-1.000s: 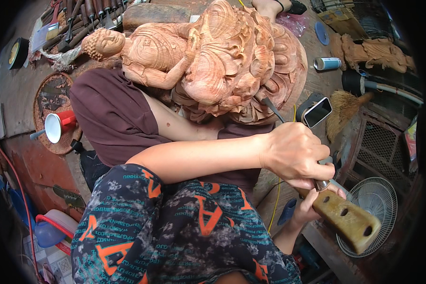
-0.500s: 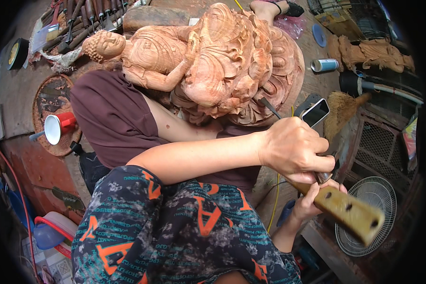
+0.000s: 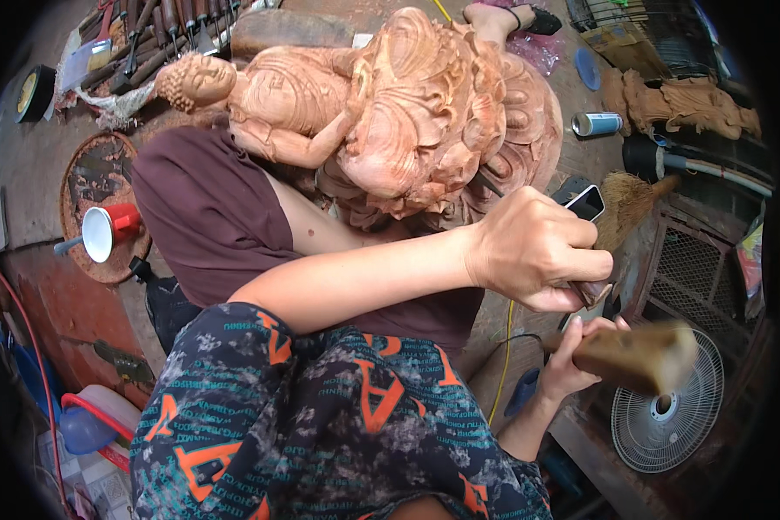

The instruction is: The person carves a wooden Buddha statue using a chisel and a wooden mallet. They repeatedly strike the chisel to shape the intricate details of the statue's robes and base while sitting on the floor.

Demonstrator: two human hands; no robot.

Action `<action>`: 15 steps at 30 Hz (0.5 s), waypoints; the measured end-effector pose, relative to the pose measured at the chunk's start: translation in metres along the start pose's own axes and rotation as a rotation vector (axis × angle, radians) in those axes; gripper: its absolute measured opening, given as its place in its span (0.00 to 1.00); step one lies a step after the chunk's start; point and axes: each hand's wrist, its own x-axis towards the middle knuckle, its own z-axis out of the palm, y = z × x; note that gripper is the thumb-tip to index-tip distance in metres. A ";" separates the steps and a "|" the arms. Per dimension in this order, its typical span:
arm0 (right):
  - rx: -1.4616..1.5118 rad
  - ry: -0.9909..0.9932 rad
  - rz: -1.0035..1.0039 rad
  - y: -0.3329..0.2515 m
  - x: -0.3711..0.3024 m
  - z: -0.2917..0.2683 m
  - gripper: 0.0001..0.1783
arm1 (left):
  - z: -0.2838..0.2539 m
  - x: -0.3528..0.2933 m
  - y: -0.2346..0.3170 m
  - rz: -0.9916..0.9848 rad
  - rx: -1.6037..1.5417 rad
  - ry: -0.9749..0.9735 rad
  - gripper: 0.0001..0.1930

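Here, largest first:
Carving: a pale reddish wooden statue (image 3: 390, 113) of a figure lies on its side across the person's lap, head toward the left, ornate base toward the right.
Left hand (image 3: 537, 251): clenched around a chisel (image 3: 591, 293), whose butt shows below the fist just beside the carving's base; its blade is hidden.
Right hand (image 3: 572, 360): grasping a wooden mallet (image 3: 637, 357), blurred, its head just below the chisel's butt.
Fan (image 3: 667, 416): white, on the floor beside the mallet.
Cup (image 3: 108, 232): red, on a round tray at left.
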 end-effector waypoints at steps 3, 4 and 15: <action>0.448 0.167 -0.018 -0.008 0.001 0.006 0.38 | 0.006 0.003 0.022 0.078 -0.067 -0.003 0.16; 0.437 0.158 0.045 -0.009 0.000 0.005 0.40 | 0.007 0.002 0.026 0.065 -0.082 -0.016 0.17; 0.374 0.139 0.084 -0.027 0.009 0.003 0.37 | 0.005 0.005 0.012 -0.016 -0.119 -0.001 0.16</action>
